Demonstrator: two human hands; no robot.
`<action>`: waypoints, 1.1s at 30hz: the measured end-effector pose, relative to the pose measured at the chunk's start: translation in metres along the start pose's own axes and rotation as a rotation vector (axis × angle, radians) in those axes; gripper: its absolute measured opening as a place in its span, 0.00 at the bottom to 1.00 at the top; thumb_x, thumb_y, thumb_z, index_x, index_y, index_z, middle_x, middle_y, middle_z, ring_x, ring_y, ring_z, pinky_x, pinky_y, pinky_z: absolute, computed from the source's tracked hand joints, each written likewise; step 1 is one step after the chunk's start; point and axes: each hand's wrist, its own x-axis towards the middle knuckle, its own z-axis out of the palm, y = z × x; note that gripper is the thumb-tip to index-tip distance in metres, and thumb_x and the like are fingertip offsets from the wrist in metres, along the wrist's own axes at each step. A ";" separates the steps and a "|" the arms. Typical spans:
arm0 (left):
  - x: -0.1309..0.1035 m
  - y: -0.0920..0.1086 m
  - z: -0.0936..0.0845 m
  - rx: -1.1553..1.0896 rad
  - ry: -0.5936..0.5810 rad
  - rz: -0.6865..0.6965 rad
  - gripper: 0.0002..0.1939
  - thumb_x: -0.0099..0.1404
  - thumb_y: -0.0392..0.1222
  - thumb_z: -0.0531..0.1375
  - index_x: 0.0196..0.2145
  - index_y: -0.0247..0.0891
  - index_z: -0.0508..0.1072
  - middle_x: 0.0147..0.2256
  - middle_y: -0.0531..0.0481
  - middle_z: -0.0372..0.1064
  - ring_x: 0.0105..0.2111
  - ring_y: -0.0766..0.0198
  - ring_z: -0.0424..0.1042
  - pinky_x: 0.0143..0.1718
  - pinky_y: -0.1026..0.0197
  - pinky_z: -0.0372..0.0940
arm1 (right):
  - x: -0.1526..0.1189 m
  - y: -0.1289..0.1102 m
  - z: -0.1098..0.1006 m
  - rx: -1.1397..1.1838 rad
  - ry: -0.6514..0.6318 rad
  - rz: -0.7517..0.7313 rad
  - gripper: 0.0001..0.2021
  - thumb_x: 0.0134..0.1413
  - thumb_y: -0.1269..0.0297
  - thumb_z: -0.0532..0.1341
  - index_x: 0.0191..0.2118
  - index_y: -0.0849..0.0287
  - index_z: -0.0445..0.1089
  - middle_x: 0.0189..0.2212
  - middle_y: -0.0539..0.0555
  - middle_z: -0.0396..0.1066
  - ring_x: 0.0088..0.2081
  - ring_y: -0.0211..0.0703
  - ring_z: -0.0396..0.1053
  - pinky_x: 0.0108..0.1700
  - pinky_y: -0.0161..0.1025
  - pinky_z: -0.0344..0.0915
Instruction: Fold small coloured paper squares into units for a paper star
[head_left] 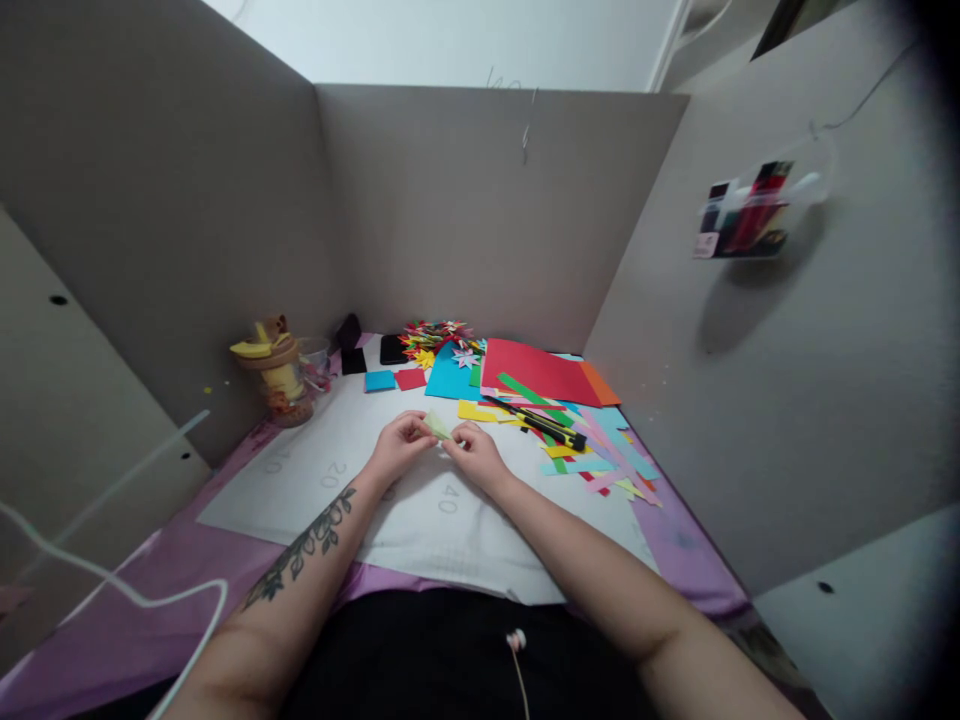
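Note:
A small piece of pale green paper, seemingly folded, is held up between my two hands over the white mat. My left hand pinches its left side with thumb and fingers. On the other side, the fingertips of my right hand close on its lower right edge. Just beyond my hands lie a blue paper square and a red paper square. A black and yellow utility knife rests to the right on loose paper strips.
Coloured sheets, a red one on top, lie at the back right. Behind are folded paper stars and a black phone. A brown and yellow cup stands at the left. Grey panels enclose the table; a clear container hangs right.

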 end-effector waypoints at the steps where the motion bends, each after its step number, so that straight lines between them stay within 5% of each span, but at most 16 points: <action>1: 0.000 -0.001 0.002 -0.013 0.000 -0.027 0.09 0.50 0.41 0.61 0.25 0.36 0.63 0.34 0.50 0.66 0.37 0.64 0.67 0.36 0.63 0.63 | 0.001 -0.001 0.002 0.011 0.015 0.012 0.10 0.49 0.64 0.60 0.20 0.59 0.64 0.23 0.49 0.62 0.29 0.37 0.63 0.32 0.34 0.61; 10: 0.003 -0.011 -0.005 -0.119 0.032 -0.214 0.25 0.52 0.41 0.60 0.46 0.39 0.55 0.26 0.58 0.64 0.23 0.71 0.66 0.24 0.69 0.59 | 0.015 -0.003 0.029 0.048 0.036 0.057 0.11 0.47 0.63 0.59 0.18 0.59 0.63 0.22 0.49 0.62 0.28 0.37 0.62 0.33 0.35 0.60; 15: 0.002 -0.016 -0.013 -0.095 0.046 -0.247 0.25 0.51 0.43 0.61 0.45 0.39 0.58 0.25 0.58 0.65 0.22 0.70 0.66 0.23 0.69 0.58 | 0.019 -0.005 0.039 -0.009 0.025 0.052 0.09 0.47 0.66 0.57 0.20 0.59 0.60 0.21 0.47 0.59 0.26 0.36 0.59 0.29 0.33 0.56; 22: -0.002 -0.016 -0.007 -0.065 -0.073 -0.215 0.20 0.51 0.40 0.60 0.41 0.39 0.58 0.22 0.59 0.65 0.22 0.69 0.67 0.24 0.68 0.59 | 0.014 0.004 0.027 -0.005 -0.029 0.089 0.08 0.45 0.67 0.57 0.20 0.59 0.60 0.21 0.46 0.59 0.26 0.35 0.58 0.29 0.32 0.55; 33: -0.002 -0.017 -0.007 -0.087 -0.069 -0.213 0.20 0.50 0.38 0.60 0.40 0.39 0.58 0.21 0.60 0.65 0.20 0.69 0.66 0.21 0.69 0.57 | 0.013 0.000 0.020 -0.013 -0.051 0.113 0.07 0.43 0.67 0.57 0.19 0.60 0.60 0.20 0.46 0.59 0.26 0.35 0.58 0.29 0.32 0.54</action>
